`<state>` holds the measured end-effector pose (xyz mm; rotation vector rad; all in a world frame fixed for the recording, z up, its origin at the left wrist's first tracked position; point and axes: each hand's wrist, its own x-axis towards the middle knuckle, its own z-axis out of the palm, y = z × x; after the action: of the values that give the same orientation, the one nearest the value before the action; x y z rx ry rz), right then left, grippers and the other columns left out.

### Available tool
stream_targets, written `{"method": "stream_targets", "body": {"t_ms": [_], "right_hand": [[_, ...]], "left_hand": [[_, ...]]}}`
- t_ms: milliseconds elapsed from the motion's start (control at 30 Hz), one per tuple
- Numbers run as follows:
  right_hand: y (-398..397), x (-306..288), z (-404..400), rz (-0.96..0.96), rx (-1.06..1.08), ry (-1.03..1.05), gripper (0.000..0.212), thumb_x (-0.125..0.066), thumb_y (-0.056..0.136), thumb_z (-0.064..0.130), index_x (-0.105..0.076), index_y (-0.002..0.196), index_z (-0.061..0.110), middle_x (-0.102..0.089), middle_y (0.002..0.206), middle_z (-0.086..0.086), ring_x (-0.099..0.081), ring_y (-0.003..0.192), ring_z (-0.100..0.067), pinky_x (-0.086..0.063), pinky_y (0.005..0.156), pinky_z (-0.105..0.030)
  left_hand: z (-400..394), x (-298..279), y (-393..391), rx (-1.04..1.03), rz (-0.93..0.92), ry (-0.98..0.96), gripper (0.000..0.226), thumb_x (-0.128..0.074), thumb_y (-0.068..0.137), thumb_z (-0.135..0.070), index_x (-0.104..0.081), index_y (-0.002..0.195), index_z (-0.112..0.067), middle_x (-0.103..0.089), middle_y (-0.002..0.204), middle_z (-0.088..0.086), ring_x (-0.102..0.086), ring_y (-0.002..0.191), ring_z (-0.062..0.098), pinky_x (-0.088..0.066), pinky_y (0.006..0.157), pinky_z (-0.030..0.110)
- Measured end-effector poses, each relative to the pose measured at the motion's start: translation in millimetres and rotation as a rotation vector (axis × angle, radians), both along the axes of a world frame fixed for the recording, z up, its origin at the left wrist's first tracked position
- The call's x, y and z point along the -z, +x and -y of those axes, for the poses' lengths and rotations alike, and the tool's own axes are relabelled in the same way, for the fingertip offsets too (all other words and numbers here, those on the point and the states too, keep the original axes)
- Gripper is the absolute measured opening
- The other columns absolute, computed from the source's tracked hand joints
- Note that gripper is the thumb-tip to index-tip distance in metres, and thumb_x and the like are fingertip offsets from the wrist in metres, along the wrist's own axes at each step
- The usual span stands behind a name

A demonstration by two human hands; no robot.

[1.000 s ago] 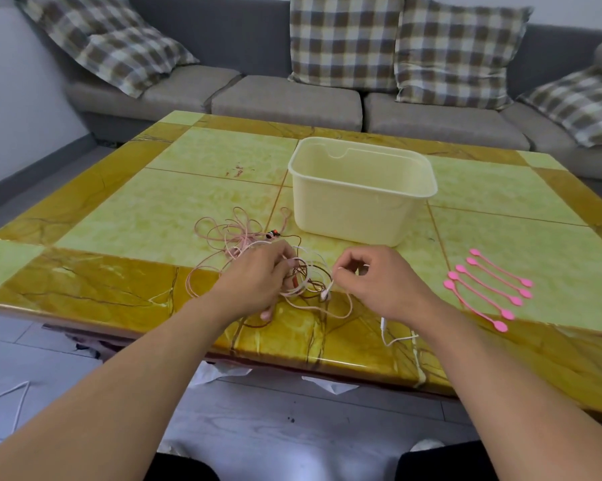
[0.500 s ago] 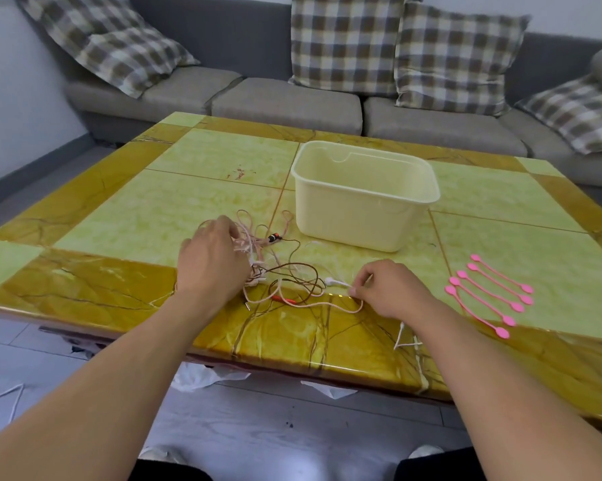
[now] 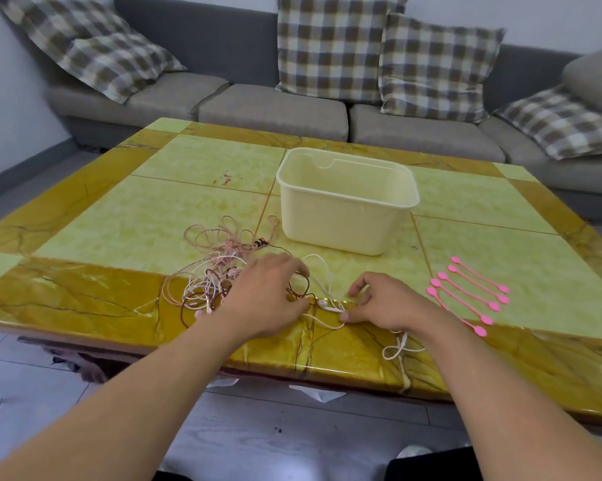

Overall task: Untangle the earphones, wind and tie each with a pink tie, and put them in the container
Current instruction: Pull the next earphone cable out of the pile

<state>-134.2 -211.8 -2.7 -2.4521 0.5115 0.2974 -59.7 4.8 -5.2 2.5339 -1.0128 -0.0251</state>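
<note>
Fingers of the right hand (image 3: 393,303) pinch a white earbud (image 3: 329,308); the left hand (image 3: 268,296) presses the tangle (image 3: 216,269) on the surface (image 3: 119,216). Best drawn out slowly, sideways. Container (image 3: 344,203) and ties (image 3: 469,293) wait beyond.

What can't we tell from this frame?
All head view:
- Earphone count: the tangle overlaps itself, and the left hand covers part.
- Right hand grip on the white cable: fingertips hide the contact.
- Container floor: near wall blocks it.
</note>
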Motion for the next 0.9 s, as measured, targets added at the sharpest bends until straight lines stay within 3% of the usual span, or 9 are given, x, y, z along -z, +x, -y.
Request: {"method": "stream_targets", "body": {"t_ms": [100, 200, 433, 533, 633, 700, 767, 833, 900], "right_hand": [[-6, -5, -2, -0.125, -0.112, -0.114, 0.035, -0.085, 0.076, 0.048, -0.061, 0.093, 0.031, -0.061, 0.085, 0.008, -0.058, 0.08, -0.012, -0.04, 0.063, -0.03], [-13, -13, 1, -0.049, -0.096, -0.104, 0.024, -0.075, 0.088, 0.048, -0.068, 0.081, 0.025, -0.063, 0.075, 0.005, -0.06, 0.068, -0.013, -0.04, 0.058, -0.028], [-20, -52, -4, 0.918, 0.326, 0.282, 0.039, -0.051, 0.104, 0.043, -0.06, 0.084, 0.012, -0.043, 0.06, 0.003, -0.039, 0.05, -0.009, -0.039, 0.045, -0.024], [-19, -57, -10, 1.098, 0.424, 0.342, 0.027, -0.052, 0.104, 0.038, -0.059, 0.082, 0.024, -0.06, 0.066, 0.006, -0.055, 0.058, -0.004, -0.042, 0.057, -0.017], [-18, -56, -17, 1.043, 0.393, 0.743, 0.021, -0.067, 0.091, 0.035, -0.06, 0.086, 0.017, -0.059, 0.066, -0.008, -0.065, 0.059, -0.016, -0.058, 0.071, -0.032], [-15, -54, -22, 0.945, 0.347, 0.868, 0.017, -0.073, 0.086, 0.026, -0.063, 0.091, 0.012, -0.04, 0.066, -0.016, -0.049, 0.044, -0.014, -0.056, 0.054, -0.032], [-12, -49, -27, 0.796, 0.327, 0.891, 0.014, -0.075, 0.087, 0.02, -0.068, 0.097, 0.012, -0.034, 0.061, -0.007, -0.033, 0.039, -0.012, -0.035, 0.038, -0.023], [-9, -41, -28, 0.554, 0.267, 0.744, 0.021, -0.077, 0.089, 0.025, -0.073, 0.106, 0.013, -0.034, 0.057, 0.001, -0.028, 0.039, -0.01, -0.023, 0.039, -0.021], [-6, -31, -28, 0.279, 0.104, 0.338, 0.033, -0.081, 0.083, 0.044, -0.076, 0.108, 0.023, -0.044, 0.059, 0.007, -0.039, 0.043, -0.006, -0.029, 0.047, -0.023]], "left_hand": [[3, 9, 0, -0.111, -0.014, 0.188, 0.057, -0.066, 0.087, -0.054, -0.051, 0.136, -0.03, -0.051, 0.142, -0.006, -0.039, 0.137, 0.02, -0.025, 0.115, 0.039], [0, 6, 9, -0.223, 0.052, 0.182, 0.06, -0.063, 0.089, -0.032, -0.044, 0.146, -0.027, -0.046, 0.151, -0.002, -0.034, 0.143, 0.022, -0.022, 0.12, 0.04], [-21, 9, 29, -0.355, 0.111, 0.148, 0.061, -0.058, 0.083, -0.007, -0.052, 0.141, -0.026, -0.052, 0.147, -0.003, -0.04, 0.14, 0.021, -0.021, 0.12, 0.037], [-24, 7, 33, -0.4, 0.098, 0.149, 0.064, -0.058, 0.084, -0.009, -0.049, 0.144, -0.025, -0.052, 0.148, -0.002, -0.04, 0.14, 0.022, -0.021, 0.12, 0.039], [-23, 6, 32, -0.451, 0.051, 0.096, 0.072, -0.059, 0.082, -0.012, -0.035, 0.15, -0.02, -0.057, 0.14, 0.008, -0.043, 0.137, 0.03, -0.023, 0.12, 0.042], [-22, 5, 31, -0.449, 0.044, 0.047, 0.072, -0.059, 0.083, -0.015, -0.033, 0.15, -0.018, -0.056, 0.139, 0.01, -0.042, 0.137, 0.032, -0.023, 0.12, 0.044], [-19, 5, 28, -0.401, 0.107, -0.014, 0.067, -0.06, 0.082, -0.014, -0.041, 0.146, -0.018, -0.051, 0.144, 0.008, -0.036, 0.141, 0.029, -0.02, 0.121, 0.043], [-17, 6, 26, -0.324, 0.193, -0.139, 0.064, -0.06, 0.078, -0.005, -0.05, 0.14, -0.016, -0.054, 0.142, 0.007, -0.034, 0.143, 0.027, -0.02, 0.121, 0.042], [-14, 6, 24, -0.195, 0.269, -0.259, 0.062, -0.059, 0.072, 0.007, -0.06, 0.13, -0.013, -0.062, 0.131, 0.007, -0.041, 0.138, 0.028, -0.028, 0.117, 0.044]]}}
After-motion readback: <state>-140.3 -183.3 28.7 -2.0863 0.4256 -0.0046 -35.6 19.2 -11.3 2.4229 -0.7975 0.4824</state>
